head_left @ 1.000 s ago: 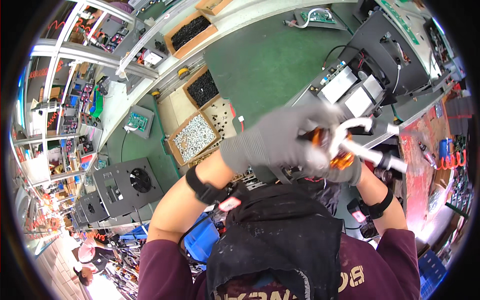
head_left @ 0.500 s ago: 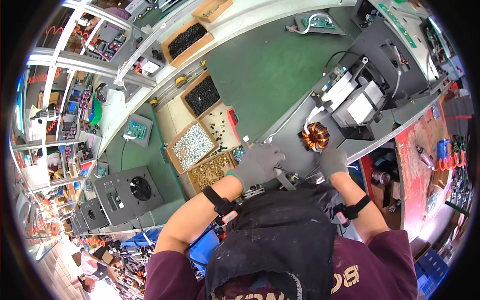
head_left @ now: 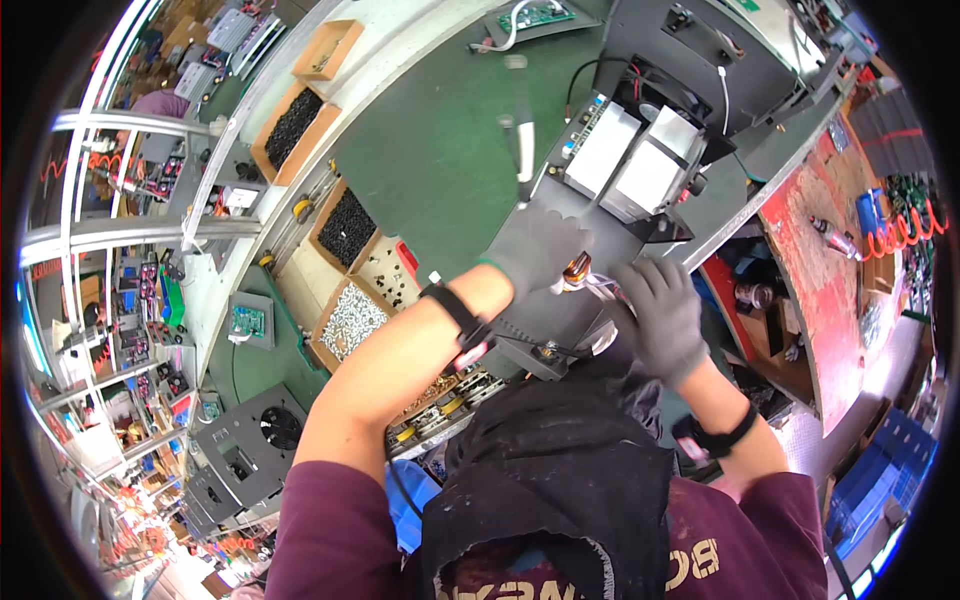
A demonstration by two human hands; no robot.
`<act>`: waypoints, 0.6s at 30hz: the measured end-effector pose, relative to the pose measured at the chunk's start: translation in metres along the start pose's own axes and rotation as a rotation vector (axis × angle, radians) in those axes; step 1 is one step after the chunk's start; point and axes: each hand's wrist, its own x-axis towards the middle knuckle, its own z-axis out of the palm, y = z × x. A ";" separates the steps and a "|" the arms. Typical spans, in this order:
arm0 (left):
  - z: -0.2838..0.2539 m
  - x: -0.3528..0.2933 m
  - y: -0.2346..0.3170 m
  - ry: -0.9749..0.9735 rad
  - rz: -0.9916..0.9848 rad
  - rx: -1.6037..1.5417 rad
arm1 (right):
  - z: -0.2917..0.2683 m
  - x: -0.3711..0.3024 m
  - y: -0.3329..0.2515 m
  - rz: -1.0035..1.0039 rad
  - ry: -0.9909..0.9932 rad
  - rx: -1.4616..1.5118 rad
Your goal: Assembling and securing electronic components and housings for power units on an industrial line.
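On a dark metal panel in front of me sits a copper-wound toroidal coil, partly covered. My left hand, in a grey glove, reaches over its left side with the fingers curled onto it; the fingertips are partly hidden and smeared. White wire leads run from the coil toward my right hand, also grey-gloved. That hand is held just right of the coil, fingers stretched and apart, with nothing visibly gripped. Beyond the hands stand silver heatsink blocks mounted on the panel.
A blurred white cable or tool stands over the green mat. Left are boxes of black screws and silver screws. A circuit board and a grey fan housing lie farther left. Right is a worn red board.
My view has turned, shifting the bench leftward. My left hand has moved forward onto the coil. My right hand has come off the coil's near side, and its fingers have spread.
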 end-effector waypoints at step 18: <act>0.019 0.005 0.034 0.211 -0.038 0.148 | 0.054 -0.005 -0.019 0.765 -0.525 0.821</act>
